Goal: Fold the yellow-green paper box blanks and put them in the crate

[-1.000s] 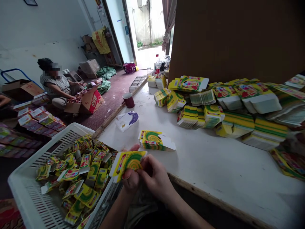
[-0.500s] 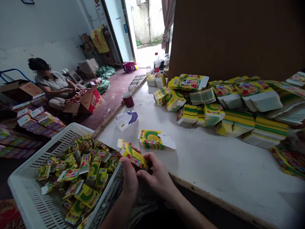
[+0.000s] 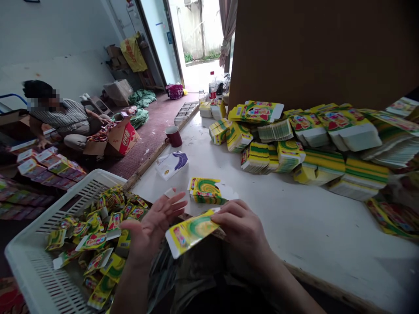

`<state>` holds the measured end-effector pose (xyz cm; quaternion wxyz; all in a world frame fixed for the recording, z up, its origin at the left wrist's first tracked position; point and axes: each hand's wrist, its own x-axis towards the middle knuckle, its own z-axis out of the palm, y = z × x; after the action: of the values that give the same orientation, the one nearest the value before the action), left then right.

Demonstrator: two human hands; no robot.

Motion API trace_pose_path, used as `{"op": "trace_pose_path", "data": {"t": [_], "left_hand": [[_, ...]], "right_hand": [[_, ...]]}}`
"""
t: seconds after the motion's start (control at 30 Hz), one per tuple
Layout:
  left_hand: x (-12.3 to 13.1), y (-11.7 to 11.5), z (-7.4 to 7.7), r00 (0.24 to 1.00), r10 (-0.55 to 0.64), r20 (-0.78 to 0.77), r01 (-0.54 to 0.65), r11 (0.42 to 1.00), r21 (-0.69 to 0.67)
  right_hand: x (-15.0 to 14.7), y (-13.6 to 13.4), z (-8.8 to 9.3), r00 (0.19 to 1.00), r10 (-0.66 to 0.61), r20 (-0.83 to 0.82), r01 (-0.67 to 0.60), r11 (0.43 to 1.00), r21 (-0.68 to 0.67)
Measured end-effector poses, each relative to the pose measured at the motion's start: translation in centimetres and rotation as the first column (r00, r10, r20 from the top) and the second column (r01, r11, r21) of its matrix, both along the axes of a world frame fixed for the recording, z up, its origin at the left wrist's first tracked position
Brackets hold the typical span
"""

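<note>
My right hand (image 3: 244, 229) pinches one end of a flat yellow-green printed carton (image 3: 191, 231), which slants down to the left over the table's front edge. Palm up and fingers spread, my left hand (image 3: 155, 222) is open beside the carton's lower end and holds nothing. Something white shows at one of its fingers. Just beyond the hands, a small stack of flat cartons (image 3: 206, 192) lies on the white table (image 3: 278, 209). To the left, a white plastic basket (image 3: 19, 257) contains many small yellow cartons (image 3: 113, 266), partly hidden by my left arm.
Bundles of flat cartons (image 3: 324, 163) are heaped along the table's back right, before a brown board (image 3: 314, 52). A white-purple packet (image 3: 172, 165) and a dark red mug (image 3: 173, 136) stand near the left edge. Another person (image 3: 68, 115) sits on the floor beside boxes.
The carton held between both hands is gone from them. My left hand has opened and moved left; my right hand has moved right and now holds a flat carton. The seated person reaches toward the boxes.
</note>
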<state>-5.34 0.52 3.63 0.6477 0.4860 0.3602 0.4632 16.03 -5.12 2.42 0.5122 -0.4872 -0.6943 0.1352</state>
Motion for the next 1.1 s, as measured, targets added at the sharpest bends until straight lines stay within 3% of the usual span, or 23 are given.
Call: {"op": "trace_pose_path", "data": {"t": [0.1,0.17,0.23,0.3,0.37,0.47,0.57,0.63,0.7,0.77,0.87,0.9,0.97,1.03,1.1], "left_hand": [[-0.2,-1.0,1.0,0.925,-0.164,-0.343,0.205,0.975,0.087],[0.9,-1.8,0.6,0.803,-0.179,-0.568,0.280,0.956,0.094],[2.3,-2.3,0.0,0.709,-0.108,-0.697,0.262,0.958,0.119],[3.3,-2.6,-0.7,0.668,-0.013,-0.744,0.227,0.956,0.187],[3.8,-2.8,-1.2,0.666,0.038,-0.745,0.235,0.937,0.258],[3.9,-3.1,-1.7,0.682,0.068,-0.728,0.269,0.902,0.336],[4.1,-3.4,-2.0,0.654,0.112,-0.748,0.324,0.852,0.411],[4.3,-3.5,-2.0,0.644,0.084,-0.760,0.367,0.838,0.404],[4.4,-3.3,-2.1,0.631,0.036,-0.775,0.368,0.866,0.340],[4.4,-3.0,-2.3,0.628,-0.014,-0.778,0.346,0.901,0.263],[4.3,-2.7,-3.2,0.652,-0.037,-0.758,0.349,0.901,0.257],[4.4,-2.7,-3.5,0.659,-0.014,-0.752,0.344,0.895,0.284],[4.6,-2.7,-4.0,0.641,0.052,-0.766,0.309,0.896,0.320],[4.6,-2.7,-3.9,0.586,0.113,-0.802,0.250,0.917,0.311],[4.3,-2.6,-3.4,0.523,0.166,-0.836,0.217,0.923,0.319]], "right_hand": [[0.4,-0.8,0.8,0.960,0.024,0.280,-0.070,0.985,0.156],[0.2,-1.1,0.6,0.960,0.033,0.277,-0.079,0.984,0.158],[-0.2,-1.2,-0.1,0.997,-0.026,0.071,0.019,0.995,0.099],[-0.4,-1.1,-0.9,0.960,-0.086,-0.268,0.066,0.994,-0.084],[-0.6,-1.0,-1.5,0.823,-0.054,-0.565,-0.135,0.948,-0.287],[-1.3,-0.6,-1.9,0.560,-0.033,-0.828,-0.501,0.782,-0.370],[-2.3,-0.3,-2.0,0.393,-0.125,-0.911,-0.603,0.713,-0.358],[-2.7,-0.1,-1.8,0.417,-0.140,-0.898,-0.594,0.706,-0.386],[-2.7,-0.1,-1.8,0.523,-0.121,-0.844,-0.526,0.733,-0.431],[-2.3,-0.1,-1.8,0.674,-0.015,-0.739,-0.447,0.788,-0.424],[-1.8,-0.2,-2.4,0.858,0.216,-0.466,-0.397,0.854,-0.337],[-1.8,-0.2,-2.7,0.886,0.236,-0.399,-0.377,0.867,-0.325],[-1.7,-0.1,-3.3,0.918,0.160,-0.364,-0.282,0.907,-0.313],[-1.4,0.1,-3.8,0.929,0.075,-0.363,-0.189,0.939,-0.288],[-0.9,0.3,-4.2,0.949,0.103,-0.298,-0.180,0.953,-0.244]]}}
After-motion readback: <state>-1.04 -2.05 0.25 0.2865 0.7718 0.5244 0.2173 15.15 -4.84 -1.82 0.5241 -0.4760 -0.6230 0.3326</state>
